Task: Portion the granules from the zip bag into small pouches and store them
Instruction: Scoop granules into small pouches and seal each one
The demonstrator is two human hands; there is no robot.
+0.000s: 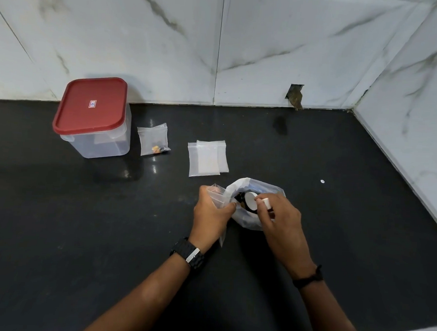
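Observation:
A clear zip bag (258, 190) stands open on the black counter (83, 221) in front of me, with dark contents inside. My right hand (278, 216) grips the handle of a white scoop (251, 201) whose bowl sits in the bag's mouth. My left hand (210, 210) holds a small clear pouch (219, 193) against the bag's left side. Two empty small pouches (207, 158) lie flat, overlapping, just behind the bag. Another small pouch (154, 139) with a few dark and orange bits at its bottom lies further left.
A clear plastic container (100, 136) with a red lid (91, 105) stands at the back left near the marble wall (168, 48). A tiny white speck (322, 181) lies on the counter to the right. The wall turns a corner at the far right.

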